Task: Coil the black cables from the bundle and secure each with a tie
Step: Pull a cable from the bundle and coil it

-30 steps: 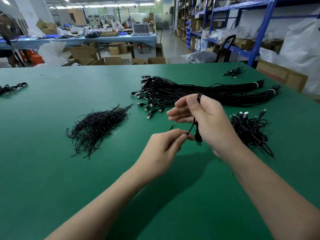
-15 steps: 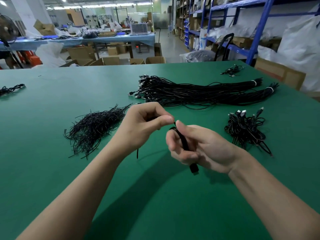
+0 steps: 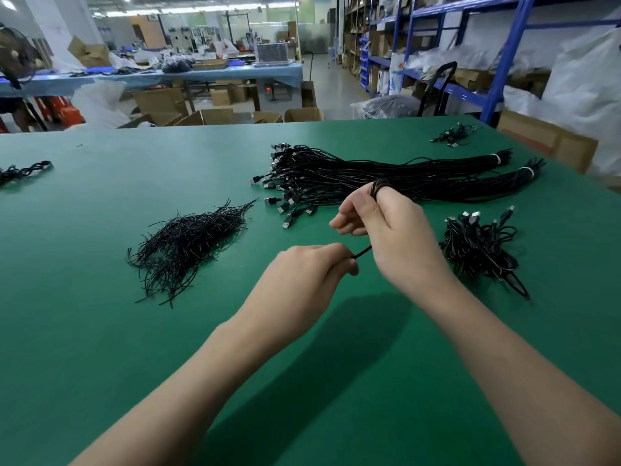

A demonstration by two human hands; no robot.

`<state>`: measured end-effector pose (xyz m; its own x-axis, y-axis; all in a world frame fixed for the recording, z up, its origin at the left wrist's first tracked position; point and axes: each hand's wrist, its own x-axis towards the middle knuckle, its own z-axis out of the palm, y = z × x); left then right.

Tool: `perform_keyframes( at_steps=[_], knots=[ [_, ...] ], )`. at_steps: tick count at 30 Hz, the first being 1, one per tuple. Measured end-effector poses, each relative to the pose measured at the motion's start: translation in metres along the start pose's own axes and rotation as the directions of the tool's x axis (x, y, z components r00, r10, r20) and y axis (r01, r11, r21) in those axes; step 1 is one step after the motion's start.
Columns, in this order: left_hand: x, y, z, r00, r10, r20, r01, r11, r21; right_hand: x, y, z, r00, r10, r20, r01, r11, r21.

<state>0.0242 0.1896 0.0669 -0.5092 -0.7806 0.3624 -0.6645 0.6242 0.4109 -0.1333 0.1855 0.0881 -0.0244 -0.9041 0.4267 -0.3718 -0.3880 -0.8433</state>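
The right hand (image 3: 396, 237) has lifted, fingers curled through a coiled black cable (image 3: 379, 187) above the green table (image 3: 100, 331). The left hand (image 3: 312, 274) has dropped below it, pinching a taut strand (image 3: 363, 252) from the coil. The tie-off appears under way, with the bundle (image 3: 420, 176) waiting just behind.

Bundle of black cables (image 3: 386, 176), lying flat and lengthwise: right ends bound by two white bands (image 3: 495, 159), left ends splayed loose with USB plugs exposed. Single cable (image 3: 378, 187), just in front of the bundle: wound in small loops about the fingers of the raised right hand (image 3: 396, 237), its free strand running taut down to the pinching left hand (image 3: 312, 274). Pile of short black ties (image 3: 188, 243), left of and nearer than the bundle, loosely fanned. Heap of coiled cables (image 3: 480, 250), in front of the bundle's right half, several plugs upward.
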Motion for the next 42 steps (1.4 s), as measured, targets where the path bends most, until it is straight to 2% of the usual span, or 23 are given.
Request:
perform_keyframes(
  at_steps=[2, 5, 8, 11, 13, 15, 17, 20, 23, 26, 29, 31, 34, 37, 39, 42],
  knots=[
    [-0.002, 0.001, -0.012, 0.999, 0.038, -0.034, -0.035, 0.996, 0.086, -0.003, 0.004, 0.001, 0.999, -0.011, 0.034, 0.016, 0.99, -0.138],
    [-0.004, 0.0, -0.033, 0.98, 0.172, -0.099, -0.156, 0.976, 0.151, -0.011, 0.006, 0.008, 0.985, 0.006, 0.174, 0.058, 0.931, -0.361],
    [-0.004, -0.004, -0.043, 0.956, 0.239, -0.173, -0.208, 0.962, 0.177, -0.018, 0.007, 0.013, 0.974, 0.012, 0.228, 0.061, 0.948, -0.314],
    [-0.004, -0.006, -0.041, 0.947, 0.218, -0.234, -0.196, 0.974, 0.116, -0.022, 0.005, 0.013, 0.952, 0.045, 0.304, 0.011, 0.983, -0.181],
    [-0.004, -0.009, -0.036, 0.94, 0.195, -0.28, -0.186, 0.981, 0.057, -0.022, 0.005, 0.012, 0.931, 0.068, 0.359, -0.013, 0.988, -0.154],
    [-0.003, -0.014, -0.032, 0.945, 0.173, -0.276, -0.178, 0.984, 0.005, -0.021, 0.008, 0.009, 0.906, 0.099, 0.411, -0.039, 0.988, -0.152],
    [-0.002, -0.02, -0.029, 0.95, 0.237, -0.205, -0.236, 0.971, 0.03, -0.021, 0.011, 0.005, 0.876, 0.137, 0.462, -0.082, 0.987, -0.137],
    [0.002, -0.024, -0.025, 0.922, 0.359, -0.146, -0.342, 0.931, 0.131, -0.019, 0.015, 0.003, 0.806, 0.192, 0.56, -0.184, 0.98, -0.072],
    [0.004, -0.026, -0.021, 0.913, 0.376, -0.16, -0.345, 0.919, 0.192, -0.015, 0.021, -0.003, 0.708, 0.259, 0.657, -0.37, 0.929, 0.032],
    [0.007, -0.028, -0.014, 0.898, 0.416, -0.139, -0.374, 0.892, 0.252, -0.014, 0.027, -0.009, 0.591, 0.308, 0.745, -0.523, 0.85, 0.064],
    [0.008, -0.032, -0.009, 0.877, 0.476, -0.07, -0.442, 0.854, 0.276, -0.017, 0.035, -0.013, 0.489, 0.338, 0.804, -0.618, 0.785, 0.047],
    [0.005, -0.036, -0.004, 0.862, 0.506, -0.031, -0.475, 0.828, 0.299, -0.02, 0.041, -0.017, 0.458, 0.308, 0.834, -0.631, 0.773, 0.061],
    [0.0, -0.044, 0.002, 0.852, 0.523, -0.027, -0.49, 0.814, 0.31, -0.025, 0.048, -0.019, 0.524, 0.296, 0.799, -0.549, 0.835, 0.05],
    [-0.003, -0.052, 0.006, 0.859, 0.51, -0.052, -0.471, 0.825, 0.312, -0.025, 0.052, -0.014, 0.7, 0.299, 0.648, -0.449, 0.89, 0.075],
    [-0.004, -0.054, 0.007, 0.868, 0.489, -0.082, -0.447, 0.843, 0.301, -0.024, 0.055, -0.012, 0.793, 0.264, 0.549, -0.374, 0.922, 0.097],
    [-0.006, -0.052, 0.007, 0.866, 0.489, -0.106, -0.441, 0.847, 0.297, -0.026, 0.06, -0.015, 0.831, 0.222, 0.509, -0.276, 0.961, 0.032]
  ],
)
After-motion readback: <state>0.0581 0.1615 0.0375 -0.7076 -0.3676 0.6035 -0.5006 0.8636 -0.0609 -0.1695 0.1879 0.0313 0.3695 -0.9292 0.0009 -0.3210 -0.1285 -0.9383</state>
